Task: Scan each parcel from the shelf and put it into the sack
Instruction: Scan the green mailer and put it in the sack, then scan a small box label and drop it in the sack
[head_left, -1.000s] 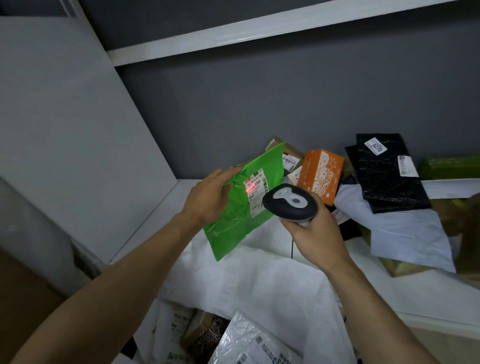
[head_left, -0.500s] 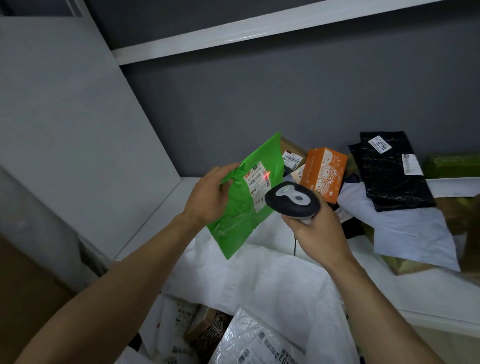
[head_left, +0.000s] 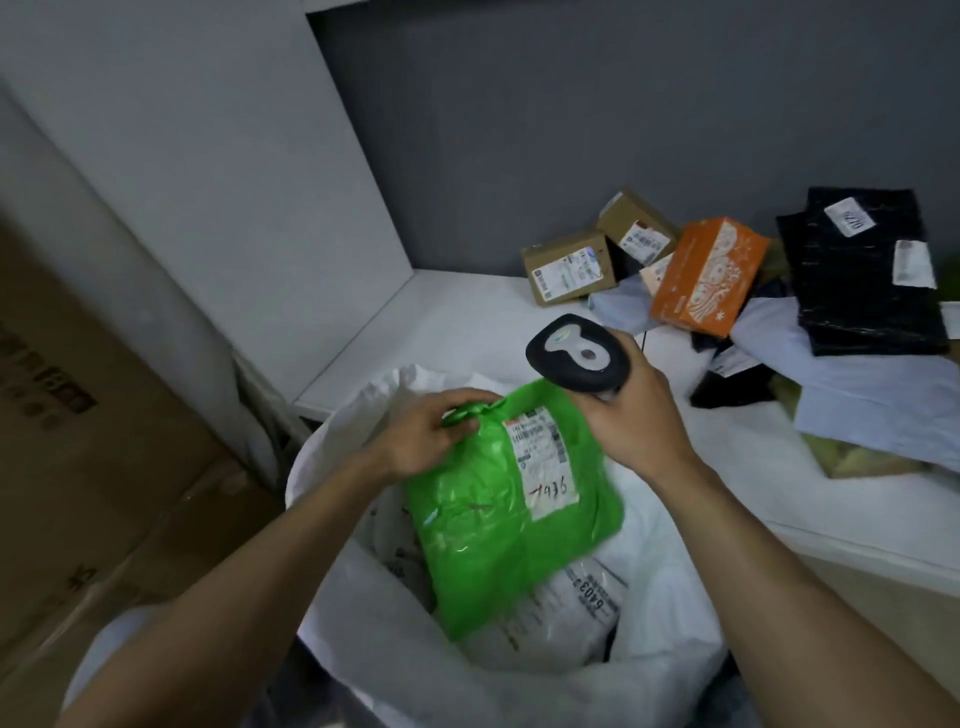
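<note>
Gripping the bunched top corner of a green plastic parcel (head_left: 493, 525), the person's left hand (head_left: 426, 441) held it over the open mouth of a white sack (head_left: 665, 597) in the near centre of the scene. The fingers and thumb were curled tight on the crumpled plastic. The parcel hung tilted, its lower end reaching down into the sack's mouth, above a white wrapped parcel (head_left: 561, 618) lying inside. A white shipping label (head_left: 545, 462) faced up on the green parcel, with red handwritten digits near its lower edge.

The right hand (head_left: 634, 421), just right of the parcel's top, was wrapped firmly round the handle of a black and grey barcode scanner (head_left: 576, 358). The scanner's head sat just beyond the parcel's upper edge.

Beyond the sack, a white shelf (head_left: 467, 322) ran off to the right against a dark grey wall. At its far right lay two brown cardboard boxes (head_left: 569, 273) with labels. An orange box (head_left: 706, 275) with a white pattern lay just right of them. Further right was a black mailer (head_left: 862, 275) with white labels, resting on pale mailers (head_left: 883, 400). Large brown cartons (head_left: 78, 467) stood at the near left, beside the shelf's white side panel.
</note>
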